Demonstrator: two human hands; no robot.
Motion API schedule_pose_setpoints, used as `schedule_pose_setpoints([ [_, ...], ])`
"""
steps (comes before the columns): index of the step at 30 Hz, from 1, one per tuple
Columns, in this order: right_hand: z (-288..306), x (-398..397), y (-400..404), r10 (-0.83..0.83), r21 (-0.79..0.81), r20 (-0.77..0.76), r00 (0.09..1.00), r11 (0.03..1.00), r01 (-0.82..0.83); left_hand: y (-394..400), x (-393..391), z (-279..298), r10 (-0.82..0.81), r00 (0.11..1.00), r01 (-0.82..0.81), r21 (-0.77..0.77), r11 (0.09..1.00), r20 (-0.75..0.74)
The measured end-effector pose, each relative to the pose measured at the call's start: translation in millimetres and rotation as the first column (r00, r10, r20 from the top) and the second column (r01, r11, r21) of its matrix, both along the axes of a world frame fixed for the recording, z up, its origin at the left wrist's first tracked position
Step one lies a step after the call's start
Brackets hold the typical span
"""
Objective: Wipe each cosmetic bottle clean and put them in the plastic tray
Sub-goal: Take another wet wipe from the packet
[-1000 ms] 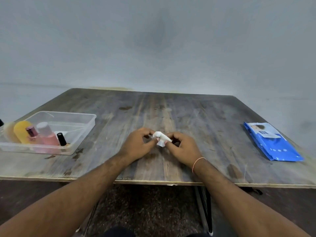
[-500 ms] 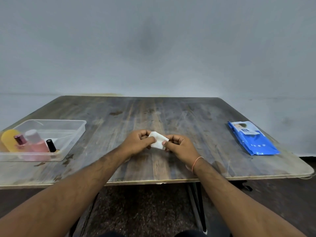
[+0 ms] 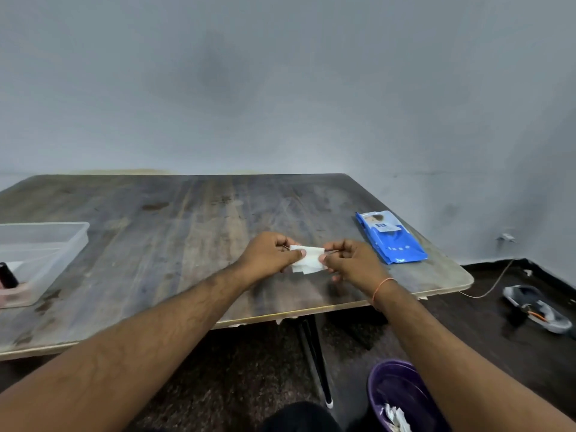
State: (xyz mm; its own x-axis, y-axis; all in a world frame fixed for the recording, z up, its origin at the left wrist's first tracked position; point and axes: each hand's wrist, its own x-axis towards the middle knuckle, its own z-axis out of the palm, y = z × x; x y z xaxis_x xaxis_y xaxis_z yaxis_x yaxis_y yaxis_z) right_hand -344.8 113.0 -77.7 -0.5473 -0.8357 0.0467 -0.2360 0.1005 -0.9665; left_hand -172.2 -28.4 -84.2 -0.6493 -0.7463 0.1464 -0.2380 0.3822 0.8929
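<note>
Backdrop: plain grey-blue wall up top, worn wooden table (image 3: 193, 232) across the middle, dark floor underneath
Tray: clear plastic tray (image 3: 70, 241) at the left edge of the frame, mostly cut off
Bottles: only a black cap (image 3: 7, 275) and a bit of pink (image 3: 12, 291) peek in at the far left, inside the tray; can't tell much else
Left hand: left hand (image 3: 269, 255) around mid-frame, thumb and fingers pinching the left end of a white wipe (image 3: 308, 261)
Right hand: right hand (image 3: 353, 260) just right of that, pinching the other end, so the wipe's stretched between them just over the table
Wrist: thin orange band (image 3: 381, 286) on the right wrist
Pack: blue wipes pack (image 3: 391, 238) lying flat, right of the hands, near the table's right edge
Bottom right: purple bin (image 3: 402, 394) on the floor with white scraps in it
Far right: shoe (image 3: 534, 307) on the floor
</note>
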Motion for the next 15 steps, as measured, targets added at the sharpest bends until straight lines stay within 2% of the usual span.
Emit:
schedule_pose_setpoints([
  [8, 5.6, -60.9, 50.1, -0.174, 0.096, -0.206, 0.963, 0.976, 0.197, 34.1, -74.0, 2.9, -0.101, 0.971, 0.143, -0.185, 0.972, 0.216],
  [15, 2.4, -90.0, 75.0, -0.256, 0.183, -0.399, 0.881, 0.919, 0.35, 59.0, -119.4, -2.7, -0.12, 0.948, 0.18, -0.187, 0.966, 0.294],
])
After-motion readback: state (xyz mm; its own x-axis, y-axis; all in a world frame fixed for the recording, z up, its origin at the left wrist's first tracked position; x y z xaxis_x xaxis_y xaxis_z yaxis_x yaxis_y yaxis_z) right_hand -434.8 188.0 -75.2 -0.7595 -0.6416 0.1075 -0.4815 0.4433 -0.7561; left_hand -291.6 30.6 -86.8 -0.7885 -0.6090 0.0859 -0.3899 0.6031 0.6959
